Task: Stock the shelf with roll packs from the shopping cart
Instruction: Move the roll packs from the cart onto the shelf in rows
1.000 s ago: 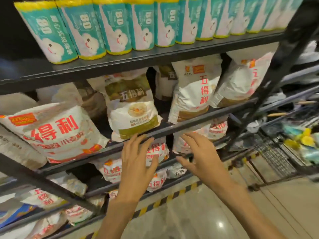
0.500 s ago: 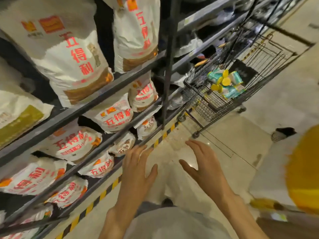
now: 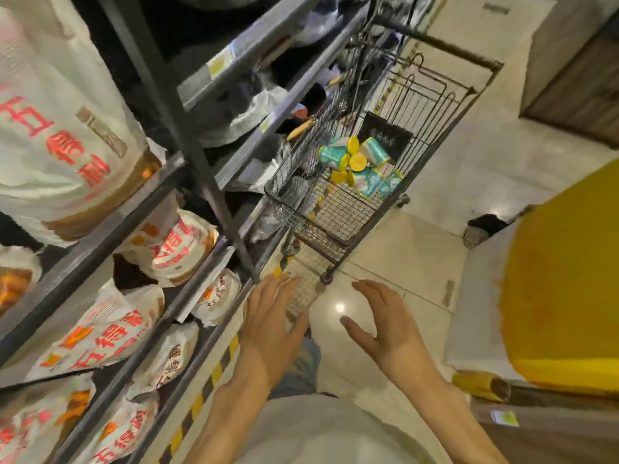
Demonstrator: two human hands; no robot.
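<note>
Left hand: held out palm down, fingers straight and slightly spread, nothing gripped. Right hand: held out beside it, fingers extended and loosely apart, thumb out toward the left hand, nothing gripped. The two hands are kept apart, over the pale tiled floor, with a bright light reflection seen on the tiles between them.

Beyond the fingertips the shopping cart is seen, a dark wire basket standing just beside the shelf. The roll packs, teal-and-white with yellow ends, are piled in the cart's basket toward its far side; an exact count cannot be made. A dark card is propped behind them against the wire.

On the left, the dark metal shelf is filled on several levels with white flour bags printed in red characters. A yellow-and-black striped strip is laid along the floor at the shelf's foot.

At the right edge a large yellow-and-white bulk is seen close to the camera, blurred. A dark shoe is visible on the floor beyond it.
</note>
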